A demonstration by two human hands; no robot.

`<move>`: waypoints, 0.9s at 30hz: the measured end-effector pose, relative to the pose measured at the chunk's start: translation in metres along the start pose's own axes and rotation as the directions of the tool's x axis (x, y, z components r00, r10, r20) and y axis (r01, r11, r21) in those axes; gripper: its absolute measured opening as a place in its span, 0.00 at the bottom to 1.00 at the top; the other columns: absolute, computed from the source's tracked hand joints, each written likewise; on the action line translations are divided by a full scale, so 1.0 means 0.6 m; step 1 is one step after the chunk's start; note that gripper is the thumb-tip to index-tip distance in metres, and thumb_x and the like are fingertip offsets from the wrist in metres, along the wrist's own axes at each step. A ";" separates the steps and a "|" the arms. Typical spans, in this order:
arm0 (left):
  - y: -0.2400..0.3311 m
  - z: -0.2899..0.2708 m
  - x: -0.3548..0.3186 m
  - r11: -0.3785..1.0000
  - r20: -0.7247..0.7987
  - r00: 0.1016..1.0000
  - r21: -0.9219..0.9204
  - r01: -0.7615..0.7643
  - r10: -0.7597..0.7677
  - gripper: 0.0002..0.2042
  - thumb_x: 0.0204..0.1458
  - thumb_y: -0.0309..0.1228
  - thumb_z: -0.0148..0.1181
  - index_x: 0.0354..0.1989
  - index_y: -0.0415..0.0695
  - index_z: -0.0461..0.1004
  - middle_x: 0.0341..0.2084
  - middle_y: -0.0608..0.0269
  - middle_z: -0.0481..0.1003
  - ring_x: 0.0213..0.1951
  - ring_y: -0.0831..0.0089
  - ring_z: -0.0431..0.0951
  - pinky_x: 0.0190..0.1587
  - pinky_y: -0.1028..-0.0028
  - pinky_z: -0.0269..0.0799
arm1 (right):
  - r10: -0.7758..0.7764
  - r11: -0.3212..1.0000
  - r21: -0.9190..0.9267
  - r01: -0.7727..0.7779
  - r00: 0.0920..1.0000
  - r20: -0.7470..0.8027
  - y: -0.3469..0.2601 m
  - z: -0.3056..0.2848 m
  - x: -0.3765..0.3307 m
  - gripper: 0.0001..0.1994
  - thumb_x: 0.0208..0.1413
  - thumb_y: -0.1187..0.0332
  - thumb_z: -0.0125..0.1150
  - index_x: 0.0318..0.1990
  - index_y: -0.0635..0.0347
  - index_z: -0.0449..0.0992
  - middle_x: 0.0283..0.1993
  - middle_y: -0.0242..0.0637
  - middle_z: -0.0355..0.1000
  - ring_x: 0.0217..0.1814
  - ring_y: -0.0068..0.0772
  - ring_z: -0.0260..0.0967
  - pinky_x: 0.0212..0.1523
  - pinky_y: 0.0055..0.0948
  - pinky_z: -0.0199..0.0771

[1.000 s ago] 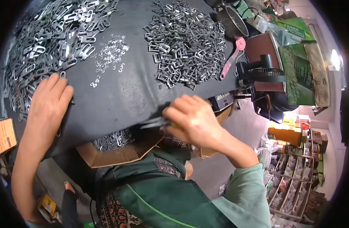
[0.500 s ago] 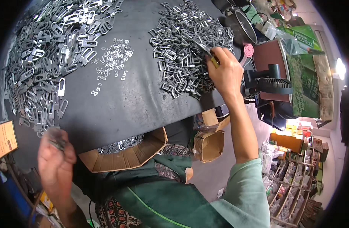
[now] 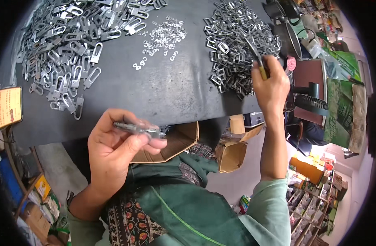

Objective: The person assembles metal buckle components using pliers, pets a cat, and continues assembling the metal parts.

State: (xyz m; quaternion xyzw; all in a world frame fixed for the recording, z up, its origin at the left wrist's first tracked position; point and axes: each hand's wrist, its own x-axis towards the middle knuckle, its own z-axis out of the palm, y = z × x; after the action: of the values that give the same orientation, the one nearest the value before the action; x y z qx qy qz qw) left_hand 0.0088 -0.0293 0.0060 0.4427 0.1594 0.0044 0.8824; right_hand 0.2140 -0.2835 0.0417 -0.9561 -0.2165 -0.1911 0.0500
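My left hand [image 3: 111, 158] is closed on a few dark grey slotted metal clips [image 3: 139, 129], pinched between thumb and fingers above the table's front edge. Their exact number is hidden by the fingers. My right hand [image 3: 273, 88] grips a pair of pliers [image 3: 263, 73] with a yellow handle, their metal jaws reaching over a heap of small rectangular metal loops [image 3: 231, 61]. No loop can be made out in the jaws. Small shiny C-shaped rings [image 3: 165, 35] lie scattered mid-table. At the left spreads a big pile of slotted metal clips [image 3: 75, 49] like those in my left hand.
Below the table's front edge, a cardboard box [image 3: 181, 143] sits at my lap, partly behind my left hand. A smaller open carton [image 3: 233, 156] stands on the floor. Beyond my right hand are a black fan [image 3: 311, 102], a dark pan [image 3: 292, 39] and a pink perforated object [image 3: 291, 63].
My left hand has come from the table's left end to in front of the lap box, still holding metal pieces. The pliers stay over the loops. The whole view has shifted.
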 end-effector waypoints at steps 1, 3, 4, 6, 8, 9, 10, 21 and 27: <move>0.003 0.001 0.000 1.000 0.002 1.000 -0.015 -0.020 0.020 0.09 0.56 0.14 0.51 0.44 0.36 0.66 0.37 0.48 0.77 0.37 0.61 0.83 0.39 0.70 0.82 | 0.070 0.994 0.082 -0.077 0.994 0.087 -0.008 -0.008 -0.007 0.08 0.52 0.69 0.63 0.37 0.61 0.74 0.31 0.45 0.74 0.33 0.51 0.74 0.35 0.41 0.72; 0.002 -0.010 0.002 0.999 -0.002 0.999 -0.028 -0.035 0.035 0.09 0.56 0.14 0.51 0.44 0.37 0.67 0.37 0.49 0.77 0.36 0.63 0.83 0.37 0.71 0.82 | -0.017 0.945 0.322 -0.049 0.980 0.197 -0.030 -0.009 -0.031 0.08 0.50 0.70 0.63 0.36 0.63 0.74 0.31 0.47 0.74 0.31 0.51 0.73 0.33 0.41 0.72; -0.004 -0.022 0.008 0.975 -0.033 0.997 -0.212 -0.071 0.065 0.10 0.56 0.15 0.51 0.46 0.38 0.68 0.38 0.51 0.78 0.34 0.68 0.81 0.35 0.73 0.79 | -0.102 0.929 0.370 0.014 0.970 0.220 -0.042 -0.003 -0.047 0.08 0.50 0.71 0.63 0.36 0.63 0.74 0.31 0.47 0.74 0.30 0.50 0.73 0.33 0.40 0.72; -0.015 -0.029 0.007 0.919 -0.089 0.992 -0.376 -0.118 0.091 0.11 0.57 0.16 0.51 0.47 0.39 0.70 0.38 0.52 0.78 0.32 0.73 0.80 0.34 0.76 0.76 | -0.123 0.905 0.425 -0.012 0.949 0.290 -0.074 -0.002 -0.069 0.09 0.49 0.72 0.64 0.36 0.64 0.74 0.30 0.46 0.73 0.29 0.49 0.72 0.31 0.38 0.72; -0.021 -0.020 -0.003 0.970 -0.069 0.985 -0.194 0.144 -0.160 0.14 0.57 0.18 0.54 0.52 0.41 0.72 0.39 0.57 0.79 0.31 0.79 0.75 0.33 0.80 0.69 | -0.141 0.785 0.602 -0.146 0.904 0.403 -0.101 -0.020 -0.076 0.06 0.53 0.73 0.63 0.36 0.65 0.73 0.26 0.37 0.71 0.25 0.33 0.70 0.29 0.30 0.69; -0.020 -0.026 -0.004 0.963 -0.022 0.972 -0.142 0.230 -0.235 0.16 0.57 0.20 0.56 0.54 0.39 0.73 0.39 0.59 0.79 0.31 0.81 0.74 0.34 0.82 0.67 | -0.118 0.607 0.697 -0.382 0.824 0.554 -0.119 -0.031 -0.077 0.05 0.55 0.73 0.62 0.35 0.64 0.73 0.27 0.32 0.70 0.27 0.25 0.66 0.30 0.26 0.66; -0.019 -0.024 -0.002 0.963 -0.034 0.971 -0.140 0.229 -0.236 0.16 0.57 0.20 0.56 0.54 0.39 0.73 0.39 0.59 0.79 0.31 0.81 0.74 0.34 0.82 0.67 | -0.123 0.394 0.694 -0.603 0.713 0.690 -0.134 -0.041 -0.079 0.05 0.58 0.73 0.61 0.35 0.64 0.72 0.27 0.26 0.68 0.28 0.17 0.62 0.30 0.23 0.64; -0.031 -0.005 0.012 0.985 -0.053 0.988 -0.107 0.139 -0.145 0.08 0.60 0.24 0.56 0.47 0.39 0.72 0.36 0.61 0.78 0.31 0.76 0.78 0.33 0.80 0.71 | -0.249 0.325 0.705 -0.631 0.662 0.707 -0.184 -0.027 -0.097 0.04 0.60 0.74 0.58 0.36 0.63 0.70 0.27 0.22 0.63 0.31 0.11 0.55 0.30 0.19 0.59; -0.030 -0.004 0.009 0.995 -0.028 0.997 0.068 0.078 -0.076 0.07 0.61 0.23 0.55 0.46 0.37 0.72 0.34 0.59 0.78 0.27 0.77 0.78 0.29 0.81 0.73 | -0.326 0.534 0.761 -0.369 0.740 0.588 -0.181 -0.030 -0.094 0.06 0.53 0.76 0.60 0.36 0.66 0.70 0.25 0.38 0.67 0.25 0.31 0.66 0.28 0.32 0.65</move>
State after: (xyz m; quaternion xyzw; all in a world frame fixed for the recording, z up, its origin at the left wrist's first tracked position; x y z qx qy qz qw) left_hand 0.0110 -0.0375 -0.0106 0.4663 0.1875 -0.0294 0.8640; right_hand 0.1136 -0.2112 0.0379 -0.8108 -0.2702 0.2970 0.4260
